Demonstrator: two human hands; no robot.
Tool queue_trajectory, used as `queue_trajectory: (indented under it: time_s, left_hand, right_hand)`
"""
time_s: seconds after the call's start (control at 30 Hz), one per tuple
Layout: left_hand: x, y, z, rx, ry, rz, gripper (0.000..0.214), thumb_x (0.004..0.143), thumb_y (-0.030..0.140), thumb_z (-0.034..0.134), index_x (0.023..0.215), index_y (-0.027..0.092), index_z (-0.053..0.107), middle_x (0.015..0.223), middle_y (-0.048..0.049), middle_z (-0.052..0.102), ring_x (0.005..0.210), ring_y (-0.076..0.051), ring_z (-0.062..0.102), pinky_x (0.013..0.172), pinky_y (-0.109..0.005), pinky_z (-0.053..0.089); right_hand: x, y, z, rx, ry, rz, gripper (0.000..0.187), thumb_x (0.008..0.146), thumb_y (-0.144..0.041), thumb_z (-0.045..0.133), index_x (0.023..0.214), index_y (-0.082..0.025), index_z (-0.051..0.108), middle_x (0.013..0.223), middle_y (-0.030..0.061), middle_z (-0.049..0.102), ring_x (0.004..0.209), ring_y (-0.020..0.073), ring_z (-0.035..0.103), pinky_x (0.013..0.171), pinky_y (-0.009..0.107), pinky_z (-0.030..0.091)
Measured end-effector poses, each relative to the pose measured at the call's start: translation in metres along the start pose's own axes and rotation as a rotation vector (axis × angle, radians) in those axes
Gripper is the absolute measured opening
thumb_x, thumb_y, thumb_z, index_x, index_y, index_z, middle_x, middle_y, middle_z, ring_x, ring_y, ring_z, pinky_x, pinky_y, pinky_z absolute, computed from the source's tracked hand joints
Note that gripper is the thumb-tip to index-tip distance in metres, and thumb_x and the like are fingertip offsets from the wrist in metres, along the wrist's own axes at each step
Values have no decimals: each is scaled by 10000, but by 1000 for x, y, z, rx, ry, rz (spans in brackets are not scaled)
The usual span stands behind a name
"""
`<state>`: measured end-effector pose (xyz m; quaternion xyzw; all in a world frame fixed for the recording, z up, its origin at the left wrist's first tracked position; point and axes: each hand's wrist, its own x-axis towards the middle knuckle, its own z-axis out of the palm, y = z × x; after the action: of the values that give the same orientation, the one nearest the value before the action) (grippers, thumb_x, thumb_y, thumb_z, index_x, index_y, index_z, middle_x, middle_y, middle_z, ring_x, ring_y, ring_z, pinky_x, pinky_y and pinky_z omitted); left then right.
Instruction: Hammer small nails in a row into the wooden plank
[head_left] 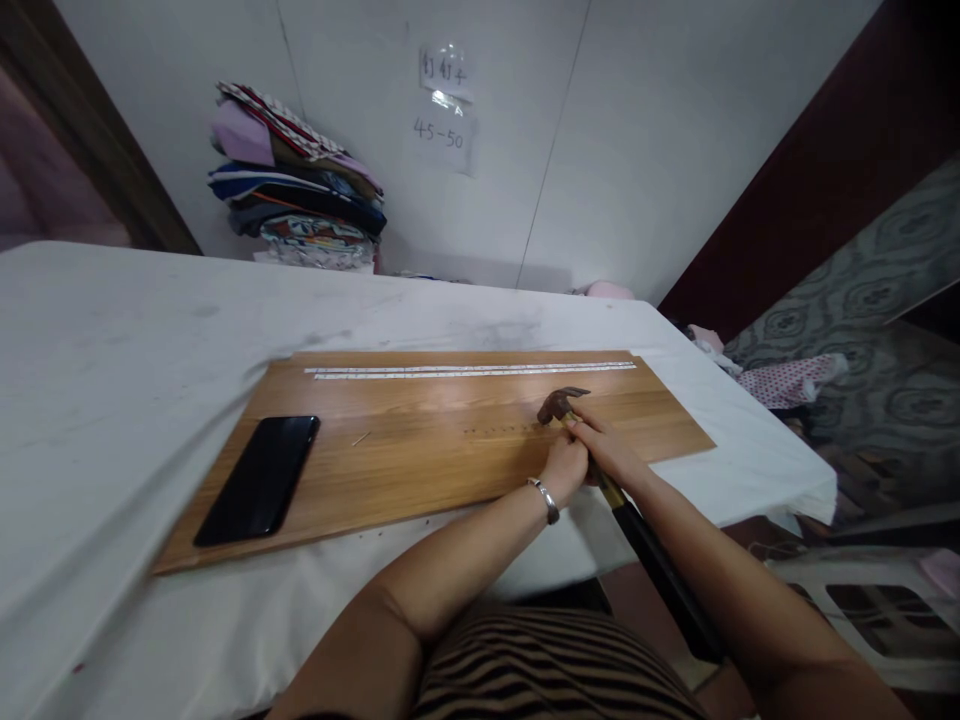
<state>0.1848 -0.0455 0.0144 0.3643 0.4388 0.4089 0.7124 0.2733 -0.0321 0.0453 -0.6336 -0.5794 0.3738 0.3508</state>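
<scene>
Near the right part of a wooden board [405,460], my right hand [609,448] grips a claw hammer [660,580] high up, close behind its rusty head. The black handle runs back under my right forearm. My left hand [564,466], with a silver bracelet on its wrist, is closed beside the hammer neck at the board's front edge. What its fingers hold, if anything, is hidden. Left of the hammer head, a row of small dark marks or nails [495,431] crosses the board; they are too small to tell apart. A single nail [361,438] lies loose farther left.
A black phone [259,480] lies on the board's left end. Two white measuring strips [472,371] run along its far side. The board rests on a white cloth-covered table [112,400]. Folded clothes [300,185] are stacked against the wall, where paper notes [444,130] hang.
</scene>
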Motion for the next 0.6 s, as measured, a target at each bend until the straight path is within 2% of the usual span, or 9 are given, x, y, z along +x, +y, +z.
queue_trajectory:
  time_s: [0.17, 0.33, 0.47, 0.6]
  left_hand:
    - [3, -4, -1, 12, 25, 34, 306, 941, 408, 500, 1114, 199, 640, 1083, -124, 737, 987, -242, 704, 794, -339, 586]
    - [7, -7, -1, 22, 43, 46, 294, 920, 429, 540, 1075, 211, 661, 1019, -102, 748, 997, -245, 704, 853, -351, 579]
    - [7, -7, -1, -6, 27, 14, 315, 921, 434, 538, 1111, 211, 654, 994, -99, 748, 950, -241, 709, 828, -358, 587]
    - [6, -7, -1, 1, 25, 18, 312, 926, 433, 534, 1103, 209, 656, 1011, -104, 749, 994, -245, 702, 852, -350, 581]
  right_hand:
    - [4, 4, 1, 36, 1, 17, 409, 792, -385, 623, 1146, -233, 760, 1199, 69, 769, 1160, 312, 674, 1064, 495, 476]
    - [4, 4, 0, 26, 12, -10, 433, 799, -376, 630, 1191, -235, 748, 1206, 59, 768, 1178, 296, 667, 1091, 477, 452]
    - [3, 3, 1, 19, 7, -23, 403, 811, -396, 611, 1156, -249, 758, 1132, 42, 786, 1150, 295, 682, 1054, 467, 488]
    - [4, 3, 2, 31, 19, 8, 396, 786, -396, 628, 1125, -238, 762, 1123, 56, 787, 1127, 308, 689, 1032, 477, 503]
